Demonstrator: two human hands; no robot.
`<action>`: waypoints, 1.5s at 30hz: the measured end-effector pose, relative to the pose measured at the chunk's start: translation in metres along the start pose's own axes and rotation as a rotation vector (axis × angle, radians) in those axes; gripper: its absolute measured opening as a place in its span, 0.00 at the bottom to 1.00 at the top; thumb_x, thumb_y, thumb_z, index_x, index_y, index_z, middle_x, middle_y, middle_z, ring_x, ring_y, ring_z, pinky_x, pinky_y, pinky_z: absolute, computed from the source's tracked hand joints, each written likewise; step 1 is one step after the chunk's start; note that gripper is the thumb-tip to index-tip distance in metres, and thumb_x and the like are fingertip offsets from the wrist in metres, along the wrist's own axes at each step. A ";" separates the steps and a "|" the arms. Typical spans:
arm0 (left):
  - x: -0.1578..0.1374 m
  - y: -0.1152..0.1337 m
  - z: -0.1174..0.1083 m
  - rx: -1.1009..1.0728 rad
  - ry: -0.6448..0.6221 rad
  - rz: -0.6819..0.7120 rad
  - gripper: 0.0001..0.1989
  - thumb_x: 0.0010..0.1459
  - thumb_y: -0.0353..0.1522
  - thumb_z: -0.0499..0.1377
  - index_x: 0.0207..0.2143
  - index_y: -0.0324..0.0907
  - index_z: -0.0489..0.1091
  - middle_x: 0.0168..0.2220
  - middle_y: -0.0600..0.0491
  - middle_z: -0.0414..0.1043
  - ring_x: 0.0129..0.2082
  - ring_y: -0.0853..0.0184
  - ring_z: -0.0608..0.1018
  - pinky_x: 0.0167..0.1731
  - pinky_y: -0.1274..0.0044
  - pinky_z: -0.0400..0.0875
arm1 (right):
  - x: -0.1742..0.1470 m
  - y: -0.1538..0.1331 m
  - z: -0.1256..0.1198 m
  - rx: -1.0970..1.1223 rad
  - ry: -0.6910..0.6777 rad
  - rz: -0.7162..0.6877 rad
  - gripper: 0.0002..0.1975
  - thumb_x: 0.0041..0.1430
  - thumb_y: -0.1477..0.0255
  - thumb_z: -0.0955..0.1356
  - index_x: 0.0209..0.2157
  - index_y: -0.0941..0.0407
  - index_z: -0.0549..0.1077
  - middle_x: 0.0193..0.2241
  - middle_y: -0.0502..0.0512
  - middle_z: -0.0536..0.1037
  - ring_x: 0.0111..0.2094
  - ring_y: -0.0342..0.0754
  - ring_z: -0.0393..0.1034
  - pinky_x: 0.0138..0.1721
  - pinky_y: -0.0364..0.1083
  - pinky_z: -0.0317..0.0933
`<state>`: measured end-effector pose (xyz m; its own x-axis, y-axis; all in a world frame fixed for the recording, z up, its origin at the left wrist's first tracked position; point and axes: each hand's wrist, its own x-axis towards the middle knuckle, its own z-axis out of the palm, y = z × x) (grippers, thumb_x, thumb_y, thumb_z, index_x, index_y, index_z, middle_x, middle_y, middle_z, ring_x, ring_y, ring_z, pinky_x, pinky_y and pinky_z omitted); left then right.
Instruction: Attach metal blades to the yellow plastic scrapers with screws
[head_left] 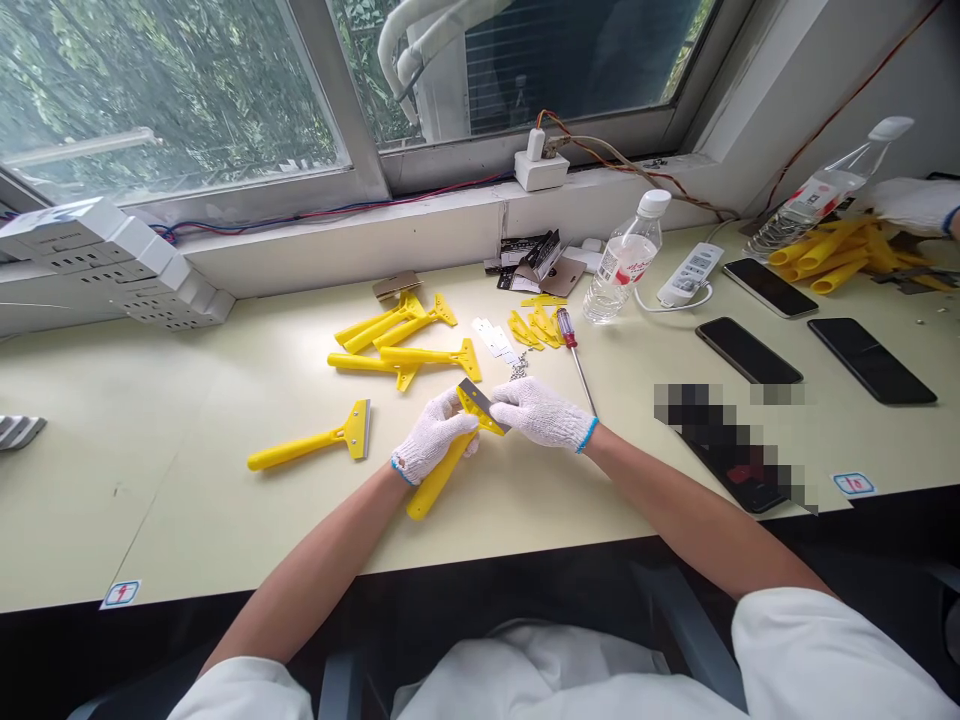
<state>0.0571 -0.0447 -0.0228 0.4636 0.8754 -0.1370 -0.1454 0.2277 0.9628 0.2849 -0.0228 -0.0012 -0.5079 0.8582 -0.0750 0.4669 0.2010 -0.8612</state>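
Yellow plastic scraper (442, 462) is held above the near middle of the pale table (225, 520), head view only. The left hand (433, 438), in a white knit glove, is closed around the upper handle, just below the head. The right hand (541, 410), gloved too, is pinched on the metal blade (484, 403) at the scraper's head; fingers closed on it, fingertips partly hidden by the glove folds.

Handling, judged: scraper is light and stiff, handle smooth but easily gripped through knit fabric. The blade is thin, sharp-edged and likely slippery; best taken by its flat faces or back edge, never along the cutting edge. The handle is the safe hold.

Further out on the table: a single finished scraper (311, 442) to the left, a loose pile of scrapers (401, 345) behind the hands, small yellow plates (534, 328), a red-handled screwdriver (574, 355), spare blades (491, 337) and tiny screws (517, 370), too small to be told clearly. A water bottle (624, 260), a power strip (690, 273) and three dark phones (750, 350) lie to the right. At the far right edge another person's gloved hand (911, 205) rests by more yellow handles (832, 255).
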 end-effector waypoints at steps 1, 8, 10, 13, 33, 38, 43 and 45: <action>0.000 0.000 0.001 0.013 0.023 -0.013 0.16 0.61 0.42 0.71 0.43 0.42 0.73 0.32 0.54 0.76 0.21 0.69 0.76 0.24 0.74 0.72 | -0.001 -0.001 0.002 -0.002 -0.015 -0.010 0.15 0.64 0.66 0.66 0.24 0.55 0.62 0.22 0.48 0.63 0.27 0.44 0.56 0.31 0.48 0.46; -0.002 0.004 0.004 0.083 0.084 -0.101 0.17 0.63 0.43 0.71 0.36 0.43 0.70 0.25 0.56 0.72 0.16 0.68 0.74 0.18 0.74 0.70 | -0.001 -0.005 -0.005 -0.026 -0.060 -0.046 0.17 0.68 0.64 0.64 0.26 0.55 0.67 0.25 0.50 0.69 0.29 0.45 0.62 0.33 0.48 0.51; -0.002 0.004 0.004 0.068 0.105 -0.108 0.17 0.63 0.44 0.71 0.36 0.43 0.69 0.25 0.56 0.72 0.16 0.68 0.74 0.17 0.75 0.69 | 0.000 0.000 -0.021 -0.067 0.047 -0.032 0.19 0.72 0.61 0.63 0.28 0.55 0.71 0.27 0.52 0.73 0.31 0.47 0.66 0.36 0.48 0.54; -0.003 0.004 0.004 0.040 0.139 -0.120 0.17 0.63 0.44 0.69 0.36 0.43 0.68 0.26 0.55 0.73 0.15 0.69 0.73 0.16 0.75 0.67 | 0.002 0.018 -0.048 -0.362 0.313 0.065 0.16 0.73 0.63 0.65 0.32 0.56 0.75 0.30 0.56 0.78 0.32 0.49 0.66 0.36 0.49 0.52; -0.008 0.009 0.005 -0.180 0.111 -0.245 0.15 0.43 0.34 0.62 0.35 0.43 0.68 0.28 0.54 0.70 0.17 0.69 0.70 0.18 0.75 0.62 | 0.023 0.084 -0.068 -0.877 0.526 0.198 0.25 0.70 0.65 0.69 0.64 0.61 0.78 0.56 0.72 0.77 0.57 0.68 0.67 0.59 0.60 0.63; -0.008 0.006 0.005 -0.165 0.063 -0.232 0.15 0.43 0.33 0.61 0.37 0.42 0.69 0.29 0.53 0.71 0.20 0.70 0.70 0.21 0.75 0.63 | 0.035 0.098 -0.073 -0.883 0.623 0.233 0.27 0.71 0.60 0.70 0.65 0.59 0.78 0.61 0.73 0.75 0.59 0.71 0.62 0.60 0.63 0.61; -0.008 0.002 0.008 -0.152 0.100 -0.179 0.13 0.50 0.32 0.64 0.40 0.41 0.72 0.37 0.50 0.75 0.27 0.68 0.75 0.29 0.74 0.71 | 0.045 0.104 -0.077 -0.881 0.587 0.208 0.20 0.74 0.62 0.68 0.57 0.57 0.83 0.64 0.71 0.73 0.60 0.68 0.61 0.62 0.62 0.61; -0.007 0.001 0.008 -0.147 0.097 -0.174 0.14 0.53 0.32 0.64 0.43 0.41 0.75 0.39 0.50 0.76 0.29 0.68 0.77 0.32 0.73 0.74 | 0.047 0.105 -0.077 -0.881 0.606 0.217 0.19 0.73 0.63 0.68 0.54 0.59 0.84 0.63 0.71 0.74 0.60 0.68 0.62 0.62 0.63 0.61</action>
<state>0.0606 -0.0543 -0.0185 0.4074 0.8529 -0.3264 -0.1995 0.4319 0.8796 0.3655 0.0746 -0.0564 -0.0238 0.9577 0.2866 0.9808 0.0779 -0.1788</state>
